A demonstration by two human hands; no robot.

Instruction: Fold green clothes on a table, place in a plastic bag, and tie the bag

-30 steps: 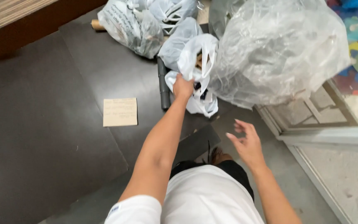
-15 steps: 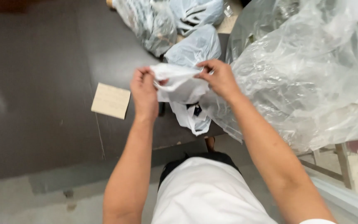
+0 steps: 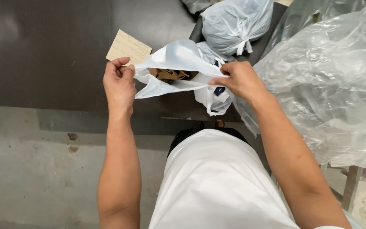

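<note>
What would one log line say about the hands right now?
left hand: pinching rim of thin white plastic bag | right hand: pinching opposite rim | bag: pulled open, brown contents

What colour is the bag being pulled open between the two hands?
White, thin plastic bag, with brown crumpled stuff showing inside; seen in the head view.

Thin white plastic bag [image 3: 178,63], smooth w/ soft sheen, crumpled brown paper inside; big clear plastic sack [image 3: 331,89], glossy, wrinkled; matt cardboard piece [image 3: 128,46]; dark matt floor [image 3: 43,51].
</note>
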